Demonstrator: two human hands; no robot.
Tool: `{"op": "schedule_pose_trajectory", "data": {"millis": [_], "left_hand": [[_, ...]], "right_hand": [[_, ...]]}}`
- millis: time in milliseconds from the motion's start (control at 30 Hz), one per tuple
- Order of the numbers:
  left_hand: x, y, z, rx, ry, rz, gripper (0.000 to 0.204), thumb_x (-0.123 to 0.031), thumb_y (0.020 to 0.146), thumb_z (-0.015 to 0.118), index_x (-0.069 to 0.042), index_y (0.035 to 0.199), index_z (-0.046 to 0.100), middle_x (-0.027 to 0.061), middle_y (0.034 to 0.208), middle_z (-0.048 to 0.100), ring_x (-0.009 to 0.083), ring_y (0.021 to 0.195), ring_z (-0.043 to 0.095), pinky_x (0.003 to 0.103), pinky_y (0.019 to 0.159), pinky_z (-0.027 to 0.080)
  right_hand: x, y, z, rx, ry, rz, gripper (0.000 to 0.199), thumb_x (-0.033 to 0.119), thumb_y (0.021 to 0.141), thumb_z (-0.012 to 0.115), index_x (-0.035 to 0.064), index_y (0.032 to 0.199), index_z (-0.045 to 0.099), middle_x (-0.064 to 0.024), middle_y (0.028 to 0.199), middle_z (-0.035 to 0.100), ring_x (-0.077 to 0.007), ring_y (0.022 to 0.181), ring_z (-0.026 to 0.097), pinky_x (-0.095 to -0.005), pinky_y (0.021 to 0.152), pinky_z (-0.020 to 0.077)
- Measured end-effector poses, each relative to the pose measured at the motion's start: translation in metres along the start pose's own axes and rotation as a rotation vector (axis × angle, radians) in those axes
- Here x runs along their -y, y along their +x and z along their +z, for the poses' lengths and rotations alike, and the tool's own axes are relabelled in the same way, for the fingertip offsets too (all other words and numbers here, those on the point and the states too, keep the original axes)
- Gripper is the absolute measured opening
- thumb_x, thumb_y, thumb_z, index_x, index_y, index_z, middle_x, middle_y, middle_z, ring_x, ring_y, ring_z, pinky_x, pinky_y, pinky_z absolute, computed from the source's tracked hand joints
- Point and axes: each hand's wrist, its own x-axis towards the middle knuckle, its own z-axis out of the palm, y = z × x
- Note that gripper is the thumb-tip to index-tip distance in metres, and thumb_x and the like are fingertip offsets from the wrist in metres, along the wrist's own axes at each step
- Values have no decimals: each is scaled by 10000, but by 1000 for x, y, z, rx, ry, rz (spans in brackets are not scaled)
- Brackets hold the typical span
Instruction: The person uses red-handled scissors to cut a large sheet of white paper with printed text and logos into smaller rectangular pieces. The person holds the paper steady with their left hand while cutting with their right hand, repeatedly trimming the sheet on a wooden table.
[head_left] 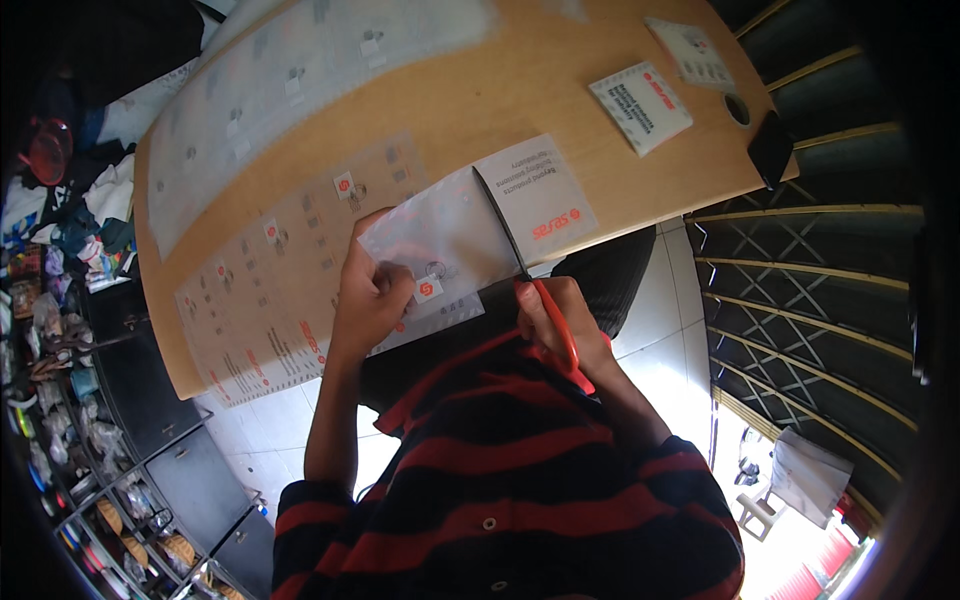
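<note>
My left hand [375,300] is closed on the near left part of a translucent printed plastic sheet [440,225], thumb pressed on top beside a small white patch with a red mark. In my right hand [565,320] are red-handled scissors [562,335], gripped by the handles. Their dark blades run up across the sheet to its far edge. Right of the blades lies the sheet's end section [545,195], with red and dark print. Whether it is still joined to the rest cannot be made out. A longer printed sheet [260,310] lies on the table by my left hand.
The wooden table [480,90] carries a large translucent sheet [240,130] at the far left. Two small printed packets [640,108] [690,52] lie far right, near a round hole and a flat black object [770,150]. Cluttered shelves [110,480] stand left; a folding metal gate [800,260] is right.
</note>
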Motion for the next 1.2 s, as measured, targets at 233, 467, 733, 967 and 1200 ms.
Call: {"op": "schedule_pose_trajectory", "data": {"millis": [233,467,733,967,1200], "left_hand": [[-2,-1,2,-22,3,2,550,113,826,471,-24,1351,379,86,981,679,48,552,526,202,490,444],[0,-1,1,-14,0,46,549,120,826,468,-23,1349,382,94,989,670,47,556,527,205,483,445],[7,0,0,16,-5,61,552,122,823,462,-21,1350,383,96,982,668,48,545,524,199,476,444],[11,0,-1,-13,6,90,561,125,810,459,-25,1347,400,90,978,661,46,559,538,196,476,448],[23,-2,-4,-184,-58,67,529,74,809,513,-16,1323,426,80,956,637,58,575,553,199,452,443]], "right_hand": [[-1,5,4,-4,-72,-169,777,638,991,330,1,592,526,-64,498,510,-167,468,524,-315,474,422],[4,0,3,-9,19,-102,630,481,1009,468,-29,639,484,-155,518,434,-304,498,457,-452,552,395],[7,5,-4,10,-79,-113,736,614,1005,338,24,587,478,-34,486,458,-132,456,457,-310,456,375],[12,5,-2,-55,-109,49,569,445,965,572,-61,705,603,-203,564,533,-347,556,547,-440,619,461],[-3,-2,4,-78,-36,-212,595,475,965,584,-3,626,485,-47,508,459,-111,473,399,-337,461,356]]}}
